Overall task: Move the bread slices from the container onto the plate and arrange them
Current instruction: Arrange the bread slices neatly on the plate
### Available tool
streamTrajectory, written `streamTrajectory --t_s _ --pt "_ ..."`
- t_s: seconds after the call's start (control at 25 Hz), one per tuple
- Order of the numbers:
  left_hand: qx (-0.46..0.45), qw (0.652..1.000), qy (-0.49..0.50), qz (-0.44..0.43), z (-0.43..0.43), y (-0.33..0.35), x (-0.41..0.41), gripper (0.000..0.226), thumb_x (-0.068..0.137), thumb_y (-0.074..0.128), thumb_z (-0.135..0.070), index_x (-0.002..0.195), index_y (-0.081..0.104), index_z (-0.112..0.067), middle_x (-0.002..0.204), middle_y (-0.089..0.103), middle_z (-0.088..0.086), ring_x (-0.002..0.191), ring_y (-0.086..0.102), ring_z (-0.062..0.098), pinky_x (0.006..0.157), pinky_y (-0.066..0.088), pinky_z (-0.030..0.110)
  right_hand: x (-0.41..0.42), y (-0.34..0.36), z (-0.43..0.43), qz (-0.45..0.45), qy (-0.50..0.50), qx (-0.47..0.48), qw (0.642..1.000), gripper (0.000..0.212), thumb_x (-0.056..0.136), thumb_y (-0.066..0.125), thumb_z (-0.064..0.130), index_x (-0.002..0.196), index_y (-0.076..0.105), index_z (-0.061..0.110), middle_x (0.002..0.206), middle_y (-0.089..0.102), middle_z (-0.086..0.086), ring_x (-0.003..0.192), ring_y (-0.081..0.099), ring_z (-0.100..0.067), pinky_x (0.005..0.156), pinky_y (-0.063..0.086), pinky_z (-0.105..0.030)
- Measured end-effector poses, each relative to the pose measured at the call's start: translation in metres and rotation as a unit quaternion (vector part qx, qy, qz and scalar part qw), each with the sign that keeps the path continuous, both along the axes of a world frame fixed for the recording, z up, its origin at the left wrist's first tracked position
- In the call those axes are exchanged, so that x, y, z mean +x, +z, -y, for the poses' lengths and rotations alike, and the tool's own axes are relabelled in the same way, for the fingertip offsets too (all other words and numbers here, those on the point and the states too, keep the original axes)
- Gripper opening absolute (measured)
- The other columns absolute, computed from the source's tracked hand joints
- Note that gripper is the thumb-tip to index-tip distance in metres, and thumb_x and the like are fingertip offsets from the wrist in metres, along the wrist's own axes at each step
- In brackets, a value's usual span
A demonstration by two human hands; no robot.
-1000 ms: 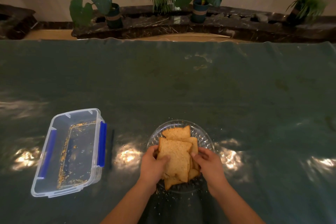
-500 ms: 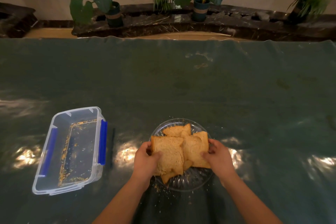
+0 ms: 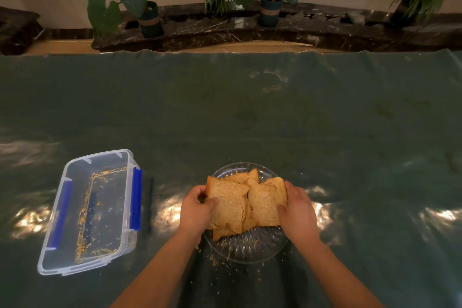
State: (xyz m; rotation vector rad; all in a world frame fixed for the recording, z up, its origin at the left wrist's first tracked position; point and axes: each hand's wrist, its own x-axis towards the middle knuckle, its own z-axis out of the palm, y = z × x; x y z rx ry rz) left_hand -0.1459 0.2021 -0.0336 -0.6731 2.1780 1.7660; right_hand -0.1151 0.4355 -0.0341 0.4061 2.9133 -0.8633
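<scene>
Spread apart since a second ago, your two top slices now lie side by side instead of stacked.

Those bread slices [image 3: 246,204] all sit on the glass plate [image 3: 250,247], overlapping toward its far half, with the near part bare but for crumbs; your left hand [image 3: 197,210] pinches the left slice at its edge, thumb on top, while your right hand [image 3: 297,212] grips the right slice the same way; the clear container [image 3: 75,210] off to the left holds only crumbs, so moving looks done and you are arranging; next, I judge, ease each slice outward, set it flat and let go gently, since this bread sheds crumbs onto the green tablecloth [image 3: 250,120].
</scene>
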Motion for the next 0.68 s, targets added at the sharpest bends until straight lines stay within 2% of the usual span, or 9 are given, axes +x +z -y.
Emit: streamTrajectory --t_s 0.08,0.2,0.28,0.4,0.48,0.56,0.68 --pt "-0.040 0.999 -0.004 -0.030 -0.003 0.003 0.004 0.025 0.084 0.068 -0.011 0.092 0.061 -0.033 0.095 0.067 -0.010 0.088 0.064 0.007 0.065 0.053 0.025 0.003 0.000 0.003 -0.047 0.016 0.023 0.998 0.057 0.077 0.069 0.001 0.131 0.053 0.007 0.125 0.055 -0.010 0.117 0.049 -0.029 0.099 0.044 -0.036" --pt "-0.044 0.998 0.027 -0.041 -0.003 0.007 0.013 0.026 0.085 0.066 -0.009 0.097 0.059 -0.032 0.098 0.065 -0.009 0.091 0.061 0.008 0.066 0.049 0.025 0.005 -0.001 0.009 -0.096 0.067 0.049 0.992 0.047 0.076 0.072 0.004 0.121 0.062 0.009 0.119 0.061 -0.005 0.114 0.048 -0.025 0.099 0.046 -0.035" --pt "-0.004 0.997 0.070 -0.024 0.003 0.007 0.022 0.028 0.086 0.064 -0.008 0.099 0.059 -0.031 0.100 0.063 -0.009 0.092 0.060 0.009 0.063 0.047 0.025 0.003 0.000 0.012 -0.101 0.100 0.054 0.988 0.042 0.077 0.071 0.007 0.119 0.064 0.012 0.114 0.066 0.000 0.112 0.049 -0.022 0.099 0.047 -0.035" --pt "0.060 0.990 0.127 0.021 0.015 0.006 0.034 0.030 0.088 0.062 -0.009 0.114 0.057 -0.025 0.108 0.060 -0.004 0.097 0.059 0.018 0.068 0.052 0.036 -0.012 0.002 0.013 -0.106 0.099 0.044 0.988 0.040 0.078 0.069 0.009 0.117 0.065 0.015 0.112 0.067 0.002 0.111 0.048 -0.020 0.098 0.046 -0.032" --pt "0.090 0.987 0.128 0.042 0.018 0.007 0.038 0.032 0.089 0.060 -0.008 0.117 0.056 -0.024 0.113 0.060 0.000 0.101 0.059 0.023 0.074 0.055 0.044 -0.022 0.003 0.011 -0.090 0.092 0.054 0.990 0.040 0.080 0.068 0.013 0.119 0.063 0.016 0.116 0.065 0.001 0.113 0.046 -0.021 0.099 0.043 -0.031" --pt "0.146 0.980 0.122 0.064 0.016 0.010 0.038 0.029 0.089 0.058 -0.004 0.112 0.058 -0.024 0.110 0.062 0.003 0.100 0.062 0.029 0.074 0.058 0.052 -0.025 0.001 0.009 -0.062 0.095 0.079 0.990 0.046 0.080 0.069 0.019 0.125 0.059 0.016 0.125 0.060 -0.001 0.117 0.044 -0.024 0.101 0.040 -0.033" --pt "0.199 0.972 0.093 0.085 0.014 0.015 0.036 0.032 0.089 0.057 -0.001 0.116 0.057 -0.018 0.111 0.065 0.008 0.099 0.065 0.033 0.067 0.060 0.048 -0.020 -0.004 0.008 -0.027 0.074 0.073 0.994 0.058 0.079 0.072 0.024 0.132 0.051 0.014 0.136 0.051 -0.008 0.121 0.043 -0.030 0.103 0.040 -0.040"
